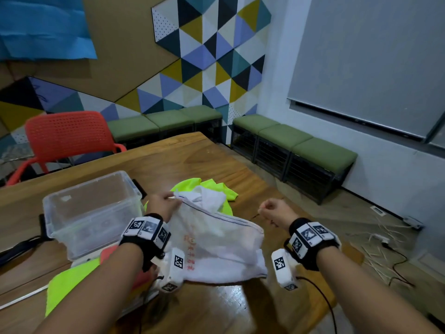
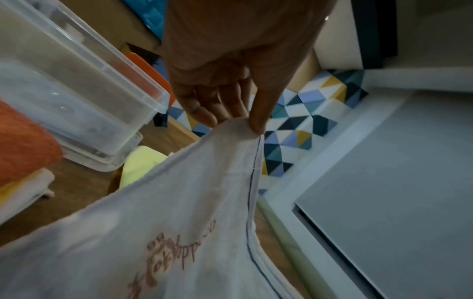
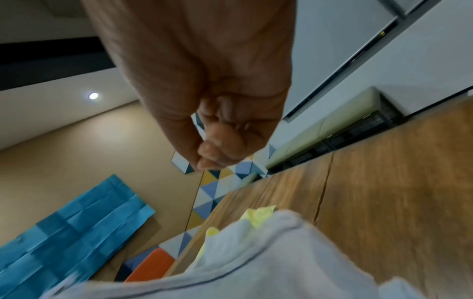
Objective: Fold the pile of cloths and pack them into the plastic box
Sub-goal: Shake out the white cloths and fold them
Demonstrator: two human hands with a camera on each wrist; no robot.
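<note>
A white cloth point(image 1: 216, 239) with red printing and a thin dark stripe hangs over the wooden table point(image 1: 192, 160). My left hand point(image 1: 161, 201) pinches its far corner between thumb and fingers point(image 2: 256, 119), lifting it. My right hand point(image 1: 272, 208) hovers to the cloth's right, fingers point(image 3: 217, 153) curled into a loose fist with nothing in them. The white cloth point(image 3: 281, 263) sags below that hand. The clear plastic box point(image 1: 79, 227) stands at the left with nothing visible inside. Neon yellow cloths point(image 1: 216, 186) lie behind the white one. More yellow cloth point(image 1: 72, 280) and an orange cloth point(image 2: 23, 141) lie near the box.
A red chair point(image 1: 67, 136) stands behind the table on the left. Green benches point(image 1: 293, 145) line the walls. The table's right edge drops to a floor with cables and thin sticks point(image 1: 385, 249). A black cable point(image 1: 325, 300) trails from my right wrist.
</note>
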